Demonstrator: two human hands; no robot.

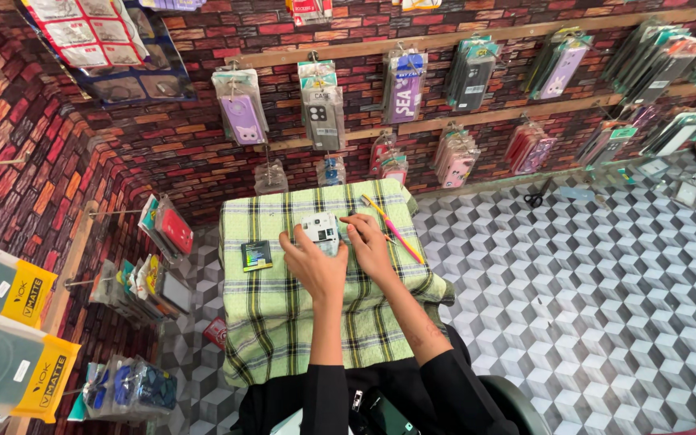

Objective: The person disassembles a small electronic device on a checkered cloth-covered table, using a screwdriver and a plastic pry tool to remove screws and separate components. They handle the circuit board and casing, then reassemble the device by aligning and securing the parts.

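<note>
Both your forearms reached forward from black sleeves over the counter (267, 322), which was covered with a green and white checked cloth. Your left hand (312, 262) lay palm down, fingers curled over the near left edge of a small opened phone (321, 229), gripping it against the cloth. Your right hand (369, 246) sat just beside it on the right, fingers bent toward the phone's right edge and touching it; whether it pinched a tool I could not tell. The phone lay near the middle of the counter, toward the far side, its pale inner face up, partly hidden under your left fingers. I counted one phone, one small dark rectangular part (256, 255) lying flat on the cloth left of your left hand and apart from it, and two thin tools, one pink and one yellow (397, 232), lying slantwise just right of your right hand. Packaged phone cases (323, 107) hung in rows on the brick-patterned wall beyond.
</note>
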